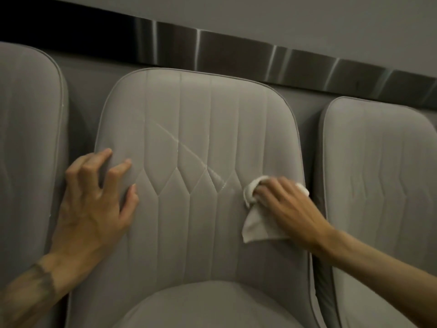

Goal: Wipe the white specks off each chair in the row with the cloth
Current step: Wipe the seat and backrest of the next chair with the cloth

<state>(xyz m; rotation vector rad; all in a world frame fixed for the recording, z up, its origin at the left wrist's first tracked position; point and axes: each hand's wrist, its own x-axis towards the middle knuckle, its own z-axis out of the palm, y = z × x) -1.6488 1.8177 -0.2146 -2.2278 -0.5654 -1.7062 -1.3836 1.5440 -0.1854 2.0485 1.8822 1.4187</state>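
right hand (pixel 287 204) bunching white cloth (pixel 257 223) against middle chair (pixel 189 119) backrest, lower right. left hand (pixel 94 204) bracing chair edge, fingers spread, gripping nothing. cloth looking soft, floppy, so wadding it seems best. pale streak (pixel 186 150) remaining.

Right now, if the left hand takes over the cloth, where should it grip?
Probably the loose flap of the cloth hanging below the right hand, pinched from the left: the bunched top is buried under that hand's fingers.
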